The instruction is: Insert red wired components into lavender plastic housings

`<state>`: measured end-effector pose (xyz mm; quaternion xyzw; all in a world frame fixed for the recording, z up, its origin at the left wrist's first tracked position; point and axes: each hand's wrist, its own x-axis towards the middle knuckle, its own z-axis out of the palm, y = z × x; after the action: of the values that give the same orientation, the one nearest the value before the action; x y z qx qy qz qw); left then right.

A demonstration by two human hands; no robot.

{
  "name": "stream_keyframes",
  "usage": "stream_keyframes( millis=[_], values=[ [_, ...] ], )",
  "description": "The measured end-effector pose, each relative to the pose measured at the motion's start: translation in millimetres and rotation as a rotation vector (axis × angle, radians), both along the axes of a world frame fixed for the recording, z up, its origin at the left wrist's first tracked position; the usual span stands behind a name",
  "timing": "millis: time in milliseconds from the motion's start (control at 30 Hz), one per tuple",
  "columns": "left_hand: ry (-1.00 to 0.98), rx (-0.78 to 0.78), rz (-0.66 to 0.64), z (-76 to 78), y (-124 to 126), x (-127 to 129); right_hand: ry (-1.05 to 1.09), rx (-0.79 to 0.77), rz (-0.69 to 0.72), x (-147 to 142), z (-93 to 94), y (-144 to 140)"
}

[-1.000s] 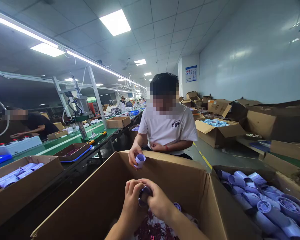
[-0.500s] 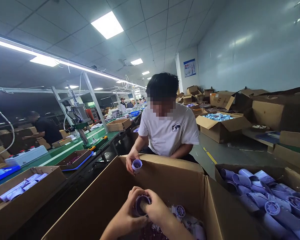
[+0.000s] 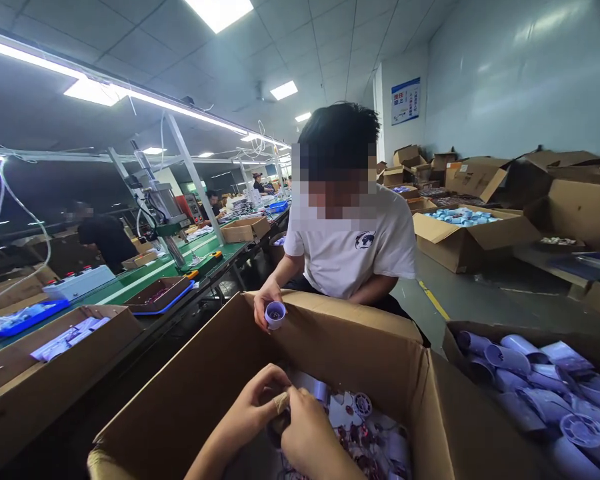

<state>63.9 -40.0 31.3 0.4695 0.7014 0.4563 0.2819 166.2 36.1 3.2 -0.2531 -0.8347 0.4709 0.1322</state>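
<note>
both hands, left hand (image 3: pixel 253 403) and right hand (image 3: pixel 305 433), close around a small tube (image 3: pixel 281 405) inside the cardboard box (image 3: pixel 390 353); its direction is hidden.

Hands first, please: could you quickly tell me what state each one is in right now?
Left hand: closed on a small part, mostly hidden.
Right hand: closed on the same small part, over the cardboard box.

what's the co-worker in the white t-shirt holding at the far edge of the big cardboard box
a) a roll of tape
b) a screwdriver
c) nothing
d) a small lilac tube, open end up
d: the co-worker's hand grips a small lilac tube, its open mouth facing up, right at the far rim of the big cardboard box.
</note>
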Motion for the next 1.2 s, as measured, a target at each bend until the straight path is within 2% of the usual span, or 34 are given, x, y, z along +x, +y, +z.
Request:
stream_keyframes(
  millis=[200,500,700,1033,1200],
  values=[
    [-0.044,-0.001,0.010,-2.2,-2.6,-2.6,0.033,0.021,-0.035,-4.3,-8.2,-5.4],
    [-0.056,0.019,0.028,-7.3,-1.9,-9.4,0.092,-0.066,-0.050,-12.0,-16.7,-6.0],
    [-0.010,0.023,0.063,-14.2,-1.4,-16.6,0.307,-0.099,-0.038,-20.0,-32.9,-2.5],
    [-0.034,-0.015,-0.008,-15.5,-3.2,-17.5,0.350,-0.057,-0.116,-15.5,-29.3,-8.2],
    [-0.021,-0.056,0.029,-13.3,-2.6,-15.6,0.319,-0.045,-0.101,-15.3,-29.5,-7.3]
  ],
)
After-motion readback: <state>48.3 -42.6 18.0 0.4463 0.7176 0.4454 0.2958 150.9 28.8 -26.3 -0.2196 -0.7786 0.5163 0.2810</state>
